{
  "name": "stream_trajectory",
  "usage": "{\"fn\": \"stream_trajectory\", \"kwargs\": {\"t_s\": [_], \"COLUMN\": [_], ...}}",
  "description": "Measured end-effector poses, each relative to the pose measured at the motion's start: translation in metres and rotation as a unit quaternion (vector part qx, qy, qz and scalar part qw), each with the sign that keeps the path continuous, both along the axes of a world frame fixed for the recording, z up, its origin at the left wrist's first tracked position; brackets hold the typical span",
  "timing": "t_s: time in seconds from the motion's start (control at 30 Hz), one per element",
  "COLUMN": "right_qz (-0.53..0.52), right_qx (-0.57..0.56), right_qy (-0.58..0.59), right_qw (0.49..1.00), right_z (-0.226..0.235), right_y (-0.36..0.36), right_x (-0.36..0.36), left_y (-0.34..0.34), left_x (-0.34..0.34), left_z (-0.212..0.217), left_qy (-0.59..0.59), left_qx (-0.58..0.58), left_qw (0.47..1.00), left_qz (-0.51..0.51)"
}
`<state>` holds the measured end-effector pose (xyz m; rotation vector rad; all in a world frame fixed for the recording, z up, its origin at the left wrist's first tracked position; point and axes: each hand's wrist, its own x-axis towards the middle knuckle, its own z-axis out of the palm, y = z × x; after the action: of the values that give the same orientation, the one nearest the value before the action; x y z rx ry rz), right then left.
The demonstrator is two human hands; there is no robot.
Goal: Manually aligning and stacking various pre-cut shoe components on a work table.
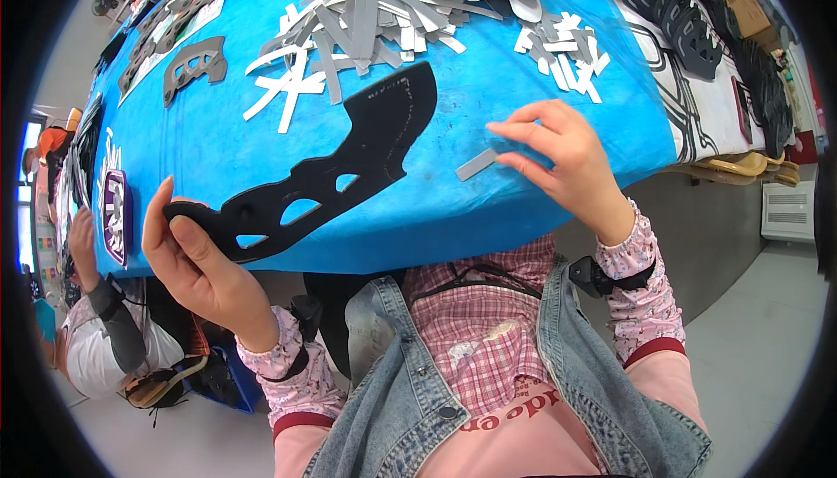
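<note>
My left hand (196, 260) grips the narrow lower end of a flat black curved piece (340, 151). The thumb lies over its face. Several cut-out windows run along this piece, and its broad end rises toward the upper right over the blue-covered table. My right hand (567, 157) is above the table's near right part, with a visible gap between thumb and index finger. A short grey strip (476, 165) meets the tip of that thumb; whether it sticks there or lies on the cover cannot be told. The other fingers are partly hidden behind the index finger.
A heap of grey and white strips (362, 25) lies at the far middle, a smaller pile (567, 53) to its right. Grey cut-out pieces (193, 68) and a purple-rimmed tray (116, 212) are leftward. Black parts (689, 38) stand far right. A co-worker's hand (83, 243) shows at left.
</note>
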<state>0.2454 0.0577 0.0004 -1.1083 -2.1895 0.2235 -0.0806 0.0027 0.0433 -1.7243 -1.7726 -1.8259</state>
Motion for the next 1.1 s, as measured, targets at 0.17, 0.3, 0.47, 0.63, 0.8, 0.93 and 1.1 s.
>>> {"fn": "stream_trajectory", "kwargs": {"t_s": [0.17,0.3,0.47,0.63,0.8,0.93,1.1], "right_qz": [0.025,0.018,0.020,0.029,0.029,0.069,0.136], "right_qx": [-0.047,-0.042,-0.027,-0.030,-0.030,-0.101,-0.262], "right_qy": [0.019,0.017,0.012,0.010,0.004,0.113,0.396], "right_qw": [0.998,0.999,0.999,0.999,0.999,0.986,0.869], "right_z": [-0.005,-0.006,-0.004,-0.007,-0.007,0.013,0.032], "right_y": [-0.001,-0.002,-0.002,-0.001,-0.001,-0.005,-0.020], "right_x": [-0.002,-0.004,-0.005,-0.004,-0.003,-0.007,-0.019], "left_y": [0.005,0.004,0.004,0.004,0.004,0.007,0.017], "left_x": [0.006,0.010,0.010,0.011,0.012,0.016,0.039], "left_z": [0.000,0.000,0.000,-0.002,-0.001,0.002,0.009], "left_qy": [-0.002,-0.006,-0.005,-0.006,-0.004,-0.005,0.004], "left_qx": [0.002,-0.003,-0.005,-0.007,-0.011,-0.007,-0.002], "left_qw": [1.000,1.000,1.000,1.000,1.000,0.999,0.996], "left_qz": [-0.016,-0.018,-0.016,-0.021,-0.024,-0.043,-0.085]}}
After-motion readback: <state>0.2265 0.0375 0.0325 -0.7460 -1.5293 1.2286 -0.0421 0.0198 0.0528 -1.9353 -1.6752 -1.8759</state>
